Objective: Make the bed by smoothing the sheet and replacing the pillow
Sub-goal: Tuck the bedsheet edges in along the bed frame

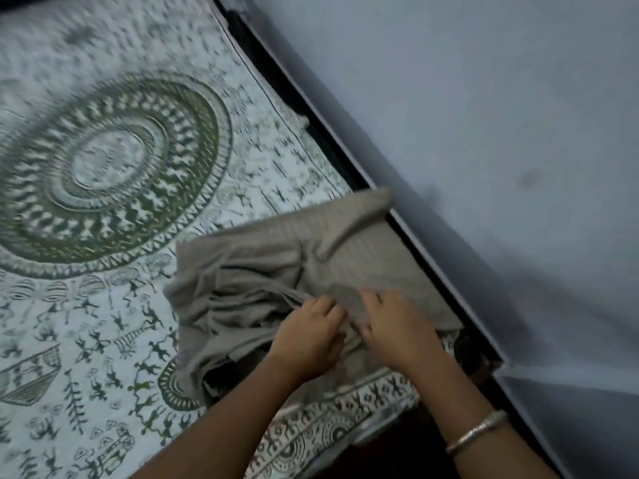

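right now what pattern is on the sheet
White sheet with green figures and a round medallion; head view.

Bed (349, 167) bears printed sheet (103, 174), crumpled beige cloth (242, 271).

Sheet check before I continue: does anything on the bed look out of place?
Yes: a beige cloth lies crumpled on the otherwise flat sheet, at the corner by the wall, left hand and right hand on it.

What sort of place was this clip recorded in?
Most likely a home bedroom: a large patterned bedsheet is spread flat, a plain wall runs close alongside it, and a crumpled beige cloth lies on the sheet.
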Demonstrator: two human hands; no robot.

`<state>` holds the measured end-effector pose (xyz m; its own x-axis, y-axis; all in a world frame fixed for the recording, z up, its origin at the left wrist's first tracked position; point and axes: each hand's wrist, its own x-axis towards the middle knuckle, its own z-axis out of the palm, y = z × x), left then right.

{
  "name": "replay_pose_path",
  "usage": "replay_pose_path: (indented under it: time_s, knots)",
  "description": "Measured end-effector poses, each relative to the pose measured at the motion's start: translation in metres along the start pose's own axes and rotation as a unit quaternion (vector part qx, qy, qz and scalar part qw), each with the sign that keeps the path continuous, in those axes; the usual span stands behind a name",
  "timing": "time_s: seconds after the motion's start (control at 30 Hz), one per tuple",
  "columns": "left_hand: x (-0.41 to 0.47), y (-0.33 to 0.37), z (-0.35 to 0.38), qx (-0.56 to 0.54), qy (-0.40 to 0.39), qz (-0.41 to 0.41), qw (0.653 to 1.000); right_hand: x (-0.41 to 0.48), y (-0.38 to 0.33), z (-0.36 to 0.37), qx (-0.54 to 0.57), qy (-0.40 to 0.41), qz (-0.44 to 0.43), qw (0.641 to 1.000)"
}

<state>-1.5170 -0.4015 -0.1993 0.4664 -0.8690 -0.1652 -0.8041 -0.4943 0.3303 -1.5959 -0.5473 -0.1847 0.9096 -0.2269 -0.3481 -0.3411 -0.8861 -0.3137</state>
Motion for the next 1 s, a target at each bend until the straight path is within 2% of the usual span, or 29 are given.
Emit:
replay_pose_path:
  time_s: [0.1,0.2,0.33,0.6,0.7,0.83,1.0]
  knots:
    - [-0.006,-0.024,-0.060,0.020,0.037,-0.063,0.997,0.007,-0.030,-0.044,-0.039,-0.018,-0.033,0.999]
    - [-0.017,-0.039,-0.114,0.065,0.028,-0.130,0.989,0.014,-0.056,-0.086,-0.068,-0.033,-0.058,0.995]
    - [-0.030,-0.042,-0.157,0.015,0.030,-0.196,0.980,0.028,-0.076,-0.126,-0.108,-0.036,-0.081,0.990]
    - [-0.019,-0.028,-0.159,-0.007,0.019,-0.299,0.954,0.049,-0.072,-0.167,-0.117,-0.069,-0.146,0.980]
    - [-0.005,0.000,-0.158,-0.026,0.052,-0.350,0.935,0.057,-0.055,-0.179,-0.132,-0.097,-0.195,0.967]
    - [0.014,0.042,-0.155,-0.035,0.042,-0.399,0.915,0.061,-0.027,-0.200,-0.159,-0.135,-0.254,0.944]
    - [0.025,0.066,-0.162,-0.048,0.067,-0.434,0.897,0.079,-0.012,-0.223,-0.181,-0.145,-0.287,0.929]
